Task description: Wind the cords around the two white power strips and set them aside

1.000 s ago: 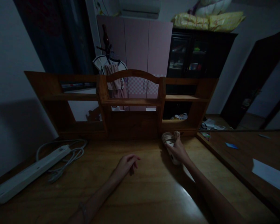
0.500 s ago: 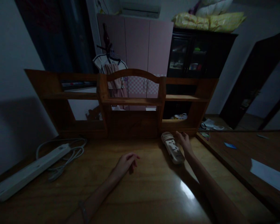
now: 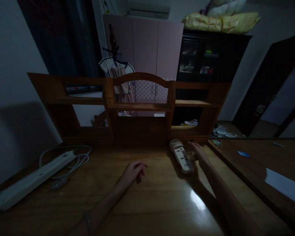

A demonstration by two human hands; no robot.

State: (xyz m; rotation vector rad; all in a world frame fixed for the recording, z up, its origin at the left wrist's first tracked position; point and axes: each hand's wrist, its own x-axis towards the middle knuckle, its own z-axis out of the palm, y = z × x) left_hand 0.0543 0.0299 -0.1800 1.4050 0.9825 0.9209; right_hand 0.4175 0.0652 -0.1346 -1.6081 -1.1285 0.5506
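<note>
Two hands, mine, at one wooden desk (image 3: 149, 206). Right hand (image 3: 200, 155): thumb and forefinger parted, just beside the short socket strip; whether they touch it, I cannot tell. Short socket strip (image 3: 182, 158): pale, outlets upward, lying right of centre near the wooden shelf unit (image 3: 140, 131), cord (image 3: 176, 144) wound at its far end. Left hand (image 3: 133, 172): fingers loosely curled, near the desk's middle, bracelet (image 3: 88, 223) at my wrist. Long power strip (image 3: 34, 181): white, far left, cable looped beside it.
</note>
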